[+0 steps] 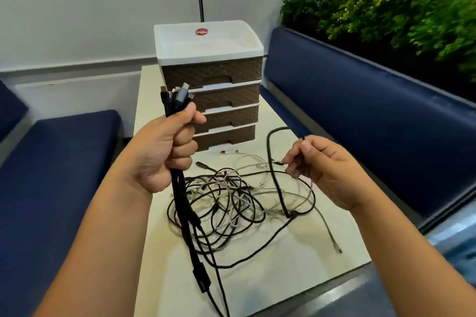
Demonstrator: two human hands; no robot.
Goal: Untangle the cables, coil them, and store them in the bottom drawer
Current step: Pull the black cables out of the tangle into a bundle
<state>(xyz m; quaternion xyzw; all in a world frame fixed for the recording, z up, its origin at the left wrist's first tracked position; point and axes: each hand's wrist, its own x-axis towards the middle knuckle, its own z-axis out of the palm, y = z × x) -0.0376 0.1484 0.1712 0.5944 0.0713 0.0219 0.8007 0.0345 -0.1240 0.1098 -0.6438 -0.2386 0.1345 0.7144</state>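
Tangle (231,198): black and white cables heaped on the table (296,265).
Risk: pulling could tighten knots (loops overlap).
Left hand (164,152): fist gripping a bundle of cable ends (175,95).
Right hand (322,167): fingertips pinching one black cable (273,152).
Bottom drawer (226,136): closed, beyond.

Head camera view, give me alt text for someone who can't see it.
A person's left hand grips a bundle of cable ends upright while the right hand pinches a black cable lifted from a tangled pile of cables on a white table. Behind stands a closed four-drawer unit, with blue benches alongside.
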